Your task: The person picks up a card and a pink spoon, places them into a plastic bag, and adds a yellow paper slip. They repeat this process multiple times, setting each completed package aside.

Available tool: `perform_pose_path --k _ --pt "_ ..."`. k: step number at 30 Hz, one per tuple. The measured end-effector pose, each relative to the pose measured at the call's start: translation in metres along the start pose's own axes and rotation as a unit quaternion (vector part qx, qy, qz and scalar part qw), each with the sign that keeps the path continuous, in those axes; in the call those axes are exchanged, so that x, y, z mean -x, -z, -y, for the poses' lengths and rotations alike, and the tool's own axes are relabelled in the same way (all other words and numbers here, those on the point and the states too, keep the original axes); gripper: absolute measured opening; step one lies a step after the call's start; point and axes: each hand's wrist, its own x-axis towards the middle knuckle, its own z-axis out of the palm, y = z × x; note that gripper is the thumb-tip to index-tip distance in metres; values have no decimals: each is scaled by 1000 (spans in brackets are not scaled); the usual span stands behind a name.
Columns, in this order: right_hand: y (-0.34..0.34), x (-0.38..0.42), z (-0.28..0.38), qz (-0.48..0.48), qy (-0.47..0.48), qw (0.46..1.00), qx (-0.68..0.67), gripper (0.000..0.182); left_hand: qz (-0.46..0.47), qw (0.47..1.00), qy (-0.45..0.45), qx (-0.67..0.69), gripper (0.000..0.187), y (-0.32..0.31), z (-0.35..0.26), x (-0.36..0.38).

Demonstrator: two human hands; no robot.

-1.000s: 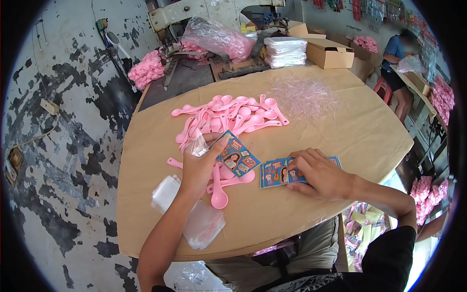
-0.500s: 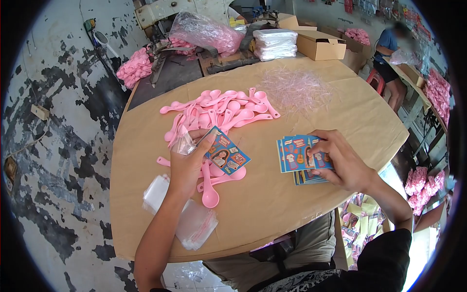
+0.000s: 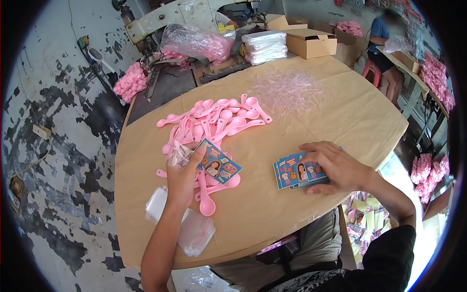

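My left hand [image 3: 184, 180] grips a blue printed card [image 3: 220, 163] between thumb and fingers, with clear plastic [image 3: 178, 155] bunched in the same hand. Under the card lie a few pink spoons [image 3: 207, 205]. My right hand [image 3: 338, 168] rests over a stack of similar blue cards [image 3: 288, 171], its fingers apart along the top and near side. Beyond my left hand spreads a heap of pink spoons [image 3: 226, 119]. Clear plastic bags [image 3: 196, 233] lie beside my left forearm.
Shredded clear strands [image 3: 289, 92] lie at the table's far side. Behind them are stacked plastic packs [image 3: 265, 47] and a cardboard box [image 3: 311, 45]. A person [image 3: 384, 53] sits at the back right. Filled packets [image 3: 367, 221] lie below the table's right edge.
The cards under my right hand now sit in a neater stack, and its fingers have loosened. The whole view has shifted slightly. My left hand still holds the card and plastic.
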Motion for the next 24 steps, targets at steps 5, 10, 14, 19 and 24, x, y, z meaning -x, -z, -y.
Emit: perform_pose_path --k 5,10,14,19,24 --pt "22 13 -5 -22 -55 998 -23 94 7 999 -4 31 23 -3 -4 1" --pt "24 41 -15 30 -157 983 -89 111 -2 1000 8 30 24 -7 -5 4" --pt "24 49 -19 41 -179 972 -144 112 -11 999 -11 29 26 -4 -2 3" --pt "19 46 -19 -2 -202 964 -172 108 -15 999 -27 29 26 -4 -6 2" --pt "23 40 -13 12 -193 975 -113 107 -5 1000 -14 15 26 -4 -5 4"
